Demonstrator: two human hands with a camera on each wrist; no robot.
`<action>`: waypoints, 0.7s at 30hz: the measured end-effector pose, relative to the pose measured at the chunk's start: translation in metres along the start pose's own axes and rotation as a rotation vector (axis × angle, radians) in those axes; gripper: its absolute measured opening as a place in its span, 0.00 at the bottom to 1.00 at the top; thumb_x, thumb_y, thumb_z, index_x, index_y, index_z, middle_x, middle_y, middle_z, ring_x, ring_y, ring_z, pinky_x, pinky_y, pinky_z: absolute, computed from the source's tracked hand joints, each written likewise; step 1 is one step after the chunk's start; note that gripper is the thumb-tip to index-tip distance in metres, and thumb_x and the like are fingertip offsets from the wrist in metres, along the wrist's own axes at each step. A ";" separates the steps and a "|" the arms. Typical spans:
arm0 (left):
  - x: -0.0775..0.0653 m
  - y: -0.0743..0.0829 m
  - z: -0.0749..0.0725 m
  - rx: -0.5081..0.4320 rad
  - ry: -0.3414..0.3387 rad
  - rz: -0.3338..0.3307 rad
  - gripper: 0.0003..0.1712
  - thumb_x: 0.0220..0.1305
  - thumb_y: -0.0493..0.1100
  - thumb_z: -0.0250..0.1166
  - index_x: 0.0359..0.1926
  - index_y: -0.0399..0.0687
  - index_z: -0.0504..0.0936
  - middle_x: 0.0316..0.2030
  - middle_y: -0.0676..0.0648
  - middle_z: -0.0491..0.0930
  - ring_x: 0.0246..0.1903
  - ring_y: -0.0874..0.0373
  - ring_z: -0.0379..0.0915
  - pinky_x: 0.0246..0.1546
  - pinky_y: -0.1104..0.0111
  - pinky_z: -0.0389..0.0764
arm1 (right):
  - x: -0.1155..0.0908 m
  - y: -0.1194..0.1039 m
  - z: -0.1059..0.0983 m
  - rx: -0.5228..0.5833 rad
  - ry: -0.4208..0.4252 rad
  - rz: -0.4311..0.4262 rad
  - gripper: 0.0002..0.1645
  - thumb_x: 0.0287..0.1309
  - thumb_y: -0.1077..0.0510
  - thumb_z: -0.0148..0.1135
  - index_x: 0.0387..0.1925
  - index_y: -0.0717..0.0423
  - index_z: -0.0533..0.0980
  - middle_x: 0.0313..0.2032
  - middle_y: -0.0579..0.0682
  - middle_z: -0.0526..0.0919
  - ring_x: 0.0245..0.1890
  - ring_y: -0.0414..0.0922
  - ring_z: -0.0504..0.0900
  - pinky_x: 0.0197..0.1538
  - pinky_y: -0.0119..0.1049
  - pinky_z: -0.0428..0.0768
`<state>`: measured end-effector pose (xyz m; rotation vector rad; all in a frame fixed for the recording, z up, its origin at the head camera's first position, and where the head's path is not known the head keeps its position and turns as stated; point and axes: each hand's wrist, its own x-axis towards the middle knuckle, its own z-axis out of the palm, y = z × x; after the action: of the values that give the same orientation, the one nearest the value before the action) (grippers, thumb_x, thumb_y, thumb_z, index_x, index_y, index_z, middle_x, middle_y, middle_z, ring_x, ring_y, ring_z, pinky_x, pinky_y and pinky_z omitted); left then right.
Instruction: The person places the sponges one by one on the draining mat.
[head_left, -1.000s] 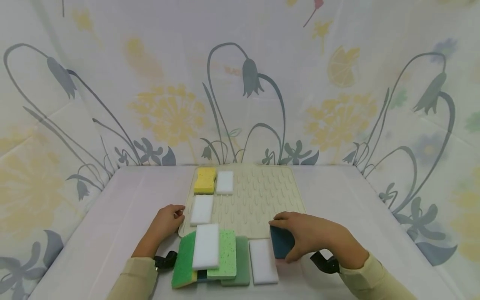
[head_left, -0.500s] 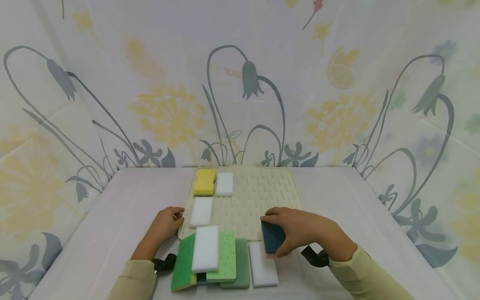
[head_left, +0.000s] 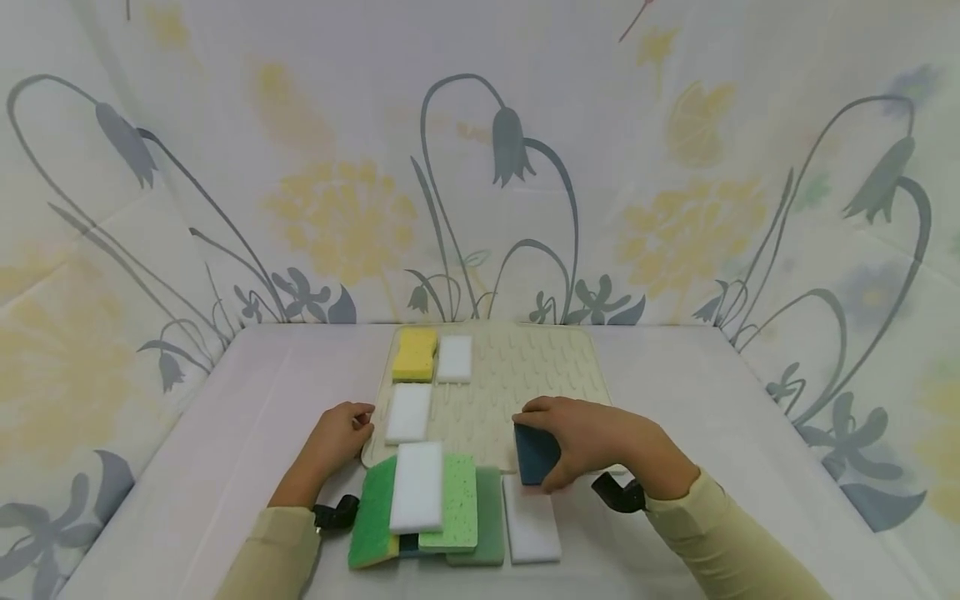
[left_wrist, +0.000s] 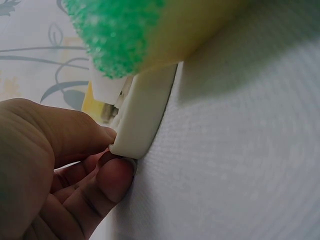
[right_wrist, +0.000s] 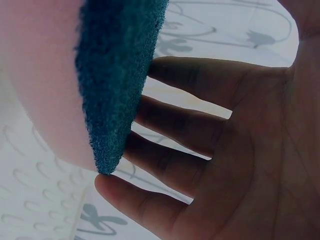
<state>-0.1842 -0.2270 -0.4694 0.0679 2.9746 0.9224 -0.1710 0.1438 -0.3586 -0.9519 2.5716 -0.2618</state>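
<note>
My right hand point(head_left: 592, 437) grips a sponge point(head_left: 536, 455) with a dark blue scouring face and a pink foam side, held over the near right part of the cream ribbed mat point(head_left: 540, 358). In the right wrist view, the fingertips press along the edge of the sponge's blue layer point(right_wrist: 112, 90). At the mat's left edge, my left hand point(head_left: 333, 437) pinches the rim between thumb and fingers, as the left wrist view shows at the mat's corner point(left_wrist: 142, 115). On the mat lie a yellow sponge point(head_left: 414, 354) and two white sponges point(head_left: 454, 360), point(head_left: 408, 414).
In front of the mat is a pile: a green-and-yellow sponge point(head_left: 372, 512), a white one on top point(head_left: 417, 487), a speckled light green one point(head_left: 460, 504) and a grey-green one point(head_left: 490, 517). Another white sponge point(head_left: 532, 521) lies to their right. A flower-patterned curtain point(head_left: 480, 167) stands behind.
My right hand has carried the blue-and-pink sponge leftward and slightly away from me, toward the mat. The left hand stays at the mat's edge. The head view has shifted slightly.
</note>
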 end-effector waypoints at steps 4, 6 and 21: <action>0.001 0.001 -0.001 0.003 -0.010 0.003 0.22 0.64 0.37 0.59 0.58 0.32 0.77 0.39 0.43 0.80 0.35 0.55 0.76 0.30 0.66 0.75 | 0.004 -0.001 -0.002 -0.009 0.002 -0.004 0.53 0.40 0.35 0.74 0.69 0.44 0.66 0.66 0.46 0.67 0.54 0.42 0.72 0.49 0.39 0.76; 0.000 0.001 -0.002 0.002 -0.016 -0.003 0.23 0.64 0.37 0.59 0.58 0.32 0.77 0.39 0.43 0.80 0.35 0.55 0.76 0.30 0.66 0.75 | 0.006 -0.002 -0.002 -0.010 0.001 -0.004 0.53 0.40 0.35 0.74 0.69 0.43 0.66 0.66 0.47 0.67 0.53 0.42 0.72 0.49 0.39 0.76; -0.001 0.002 -0.002 -0.007 -0.008 0.006 0.22 0.63 0.37 0.59 0.57 0.31 0.77 0.39 0.42 0.80 0.36 0.54 0.77 0.31 0.65 0.76 | 0.024 -0.005 -0.001 0.005 -0.001 -0.024 0.52 0.42 0.38 0.73 0.70 0.44 0.65 0.66 0.47 0.68 0.52 0.42 0.73 0.49 0.38 0.76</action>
<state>-0.1828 -0.2259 -0.4668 0.0795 2.9651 0.9310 -0.1851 0.1239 -0.3627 -0.9813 2.5588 -0.2743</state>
